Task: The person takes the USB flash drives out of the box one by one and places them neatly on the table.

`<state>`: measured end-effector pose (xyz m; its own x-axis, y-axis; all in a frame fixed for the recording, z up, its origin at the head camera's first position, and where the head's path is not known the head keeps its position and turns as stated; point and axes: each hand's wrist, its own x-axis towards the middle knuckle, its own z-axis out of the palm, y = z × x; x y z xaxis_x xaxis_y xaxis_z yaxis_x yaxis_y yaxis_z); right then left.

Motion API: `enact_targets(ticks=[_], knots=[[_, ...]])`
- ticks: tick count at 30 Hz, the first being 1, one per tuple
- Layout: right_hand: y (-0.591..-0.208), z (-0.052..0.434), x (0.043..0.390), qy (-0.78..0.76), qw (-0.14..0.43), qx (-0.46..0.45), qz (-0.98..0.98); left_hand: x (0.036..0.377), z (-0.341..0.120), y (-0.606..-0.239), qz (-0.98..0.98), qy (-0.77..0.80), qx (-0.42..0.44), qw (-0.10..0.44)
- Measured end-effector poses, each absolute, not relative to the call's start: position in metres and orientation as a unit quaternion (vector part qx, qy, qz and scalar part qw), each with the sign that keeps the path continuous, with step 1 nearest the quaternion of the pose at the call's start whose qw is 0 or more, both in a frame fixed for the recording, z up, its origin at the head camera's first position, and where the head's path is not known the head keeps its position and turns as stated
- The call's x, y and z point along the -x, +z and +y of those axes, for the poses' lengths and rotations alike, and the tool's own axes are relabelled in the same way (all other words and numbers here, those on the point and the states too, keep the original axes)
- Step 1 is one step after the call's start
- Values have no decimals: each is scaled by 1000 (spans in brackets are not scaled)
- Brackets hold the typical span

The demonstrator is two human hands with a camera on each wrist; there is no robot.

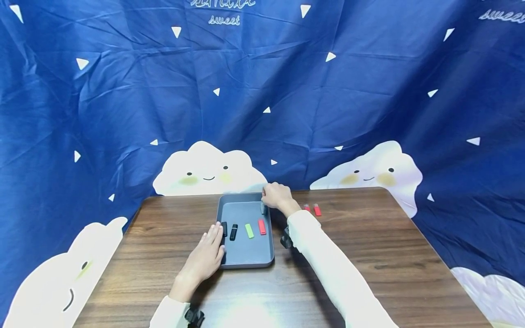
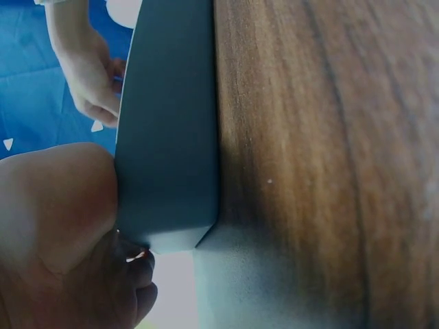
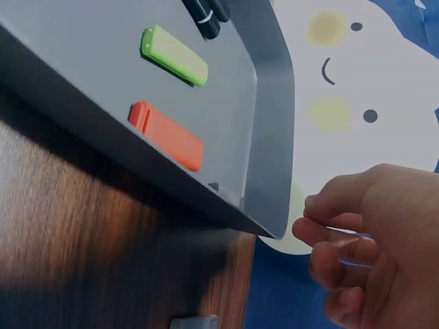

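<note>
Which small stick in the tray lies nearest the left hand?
The black stick at the row's left end, beside the left hand's fingertips.

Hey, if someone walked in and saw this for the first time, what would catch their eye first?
Probably the grey tray in the middle of the wooden table, with a black, a green and a red stick lined up inside. The left hand rests on the tray's left edge, and the right hand pinches a small grey piece at its far right corner.

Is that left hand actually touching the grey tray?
Touching. In the head view the left hand lies flat against the tray's left rim, and the left wrist view shows skin pressed against the tray wall with no gap.
</note>
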<state>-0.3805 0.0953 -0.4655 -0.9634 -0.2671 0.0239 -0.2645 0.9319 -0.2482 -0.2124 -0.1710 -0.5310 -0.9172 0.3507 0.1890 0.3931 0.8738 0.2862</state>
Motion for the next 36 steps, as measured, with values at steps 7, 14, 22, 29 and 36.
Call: enact_targets(ticks=[7, 14, 22, 29, 36], knots=[[-464, 85, 377, -120, 15, 133, 984, 214, -171, -530, -966, -156, 193, 66], [-464, 78, 375, -119, 34, 133, 983, 213, -171, -530, -967, -156, 191, 64], [-479, 73, 385, -104, 57, 120, 986, 212, -171, -530, -967, -159, 191, 61], [-480, 71, 388, -101, 70, 123, 985, 213, -171, -529, -968, -156, 188, 60], [-481, 69, 386, -96, 97, 124, 983, 212, -171, -530, -967, -157, 190, 59]])
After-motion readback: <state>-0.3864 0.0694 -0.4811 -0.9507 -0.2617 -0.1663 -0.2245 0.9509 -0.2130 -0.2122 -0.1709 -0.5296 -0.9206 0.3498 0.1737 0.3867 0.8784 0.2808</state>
